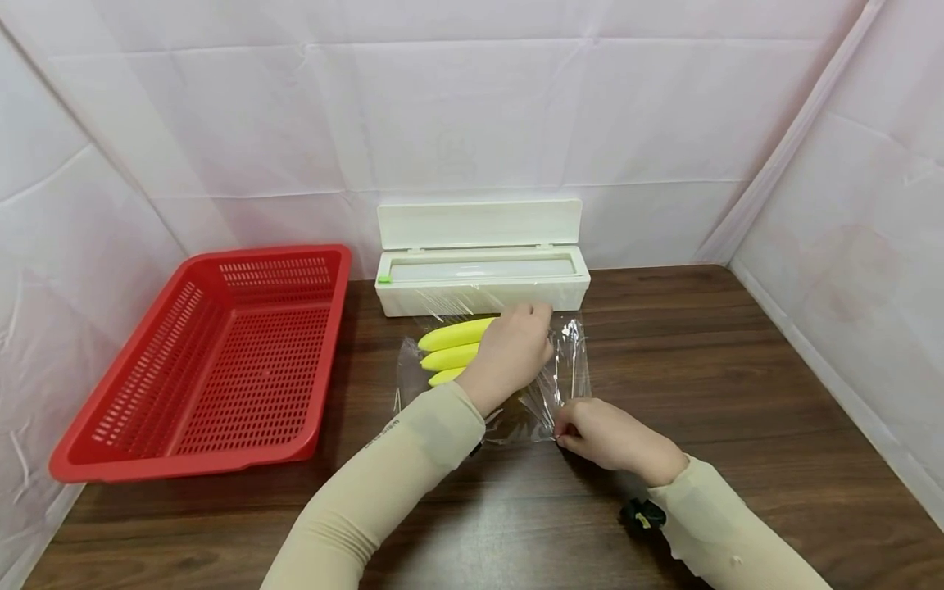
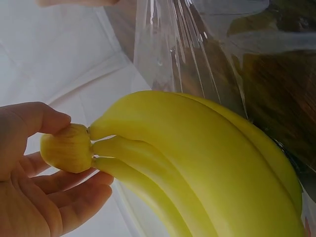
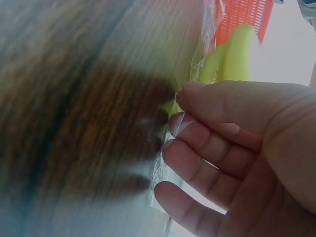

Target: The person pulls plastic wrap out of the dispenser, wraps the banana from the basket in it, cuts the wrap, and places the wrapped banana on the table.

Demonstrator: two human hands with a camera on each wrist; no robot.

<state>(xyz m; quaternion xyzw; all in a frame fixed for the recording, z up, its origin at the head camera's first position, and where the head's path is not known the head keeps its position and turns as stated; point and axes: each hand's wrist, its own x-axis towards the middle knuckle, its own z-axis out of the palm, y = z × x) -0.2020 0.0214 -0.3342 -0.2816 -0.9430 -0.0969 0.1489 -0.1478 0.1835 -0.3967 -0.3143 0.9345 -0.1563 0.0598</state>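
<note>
A bunch of yellow bananas point(image 1: 451, 358) lies over a sheet of clear cling film point(image 1: 568, 360) in front of the film box. My left hand point(image 1: 516, 348) reaches across and grips the bunch by its stem; the left wrist view shows thumb and fingers around the stem end point(image 2: 66, 148). Lower and to the right, my right hand point(image 1: 608, 434) pinches the near right edge of the film between thumb and fingertips. The hand and sleeve hide part of the bananas in the head view.
Behind the bananas stands a white cling film box point(image 1: 483, 299) with its lid raised and film drawn from it. A red perforated basket point(image 1: 317, 401) is at the left. Pale cloth walls point(image 1: 457, 123) surround the dark wooden table point(image 1: 701, 352).
</note>
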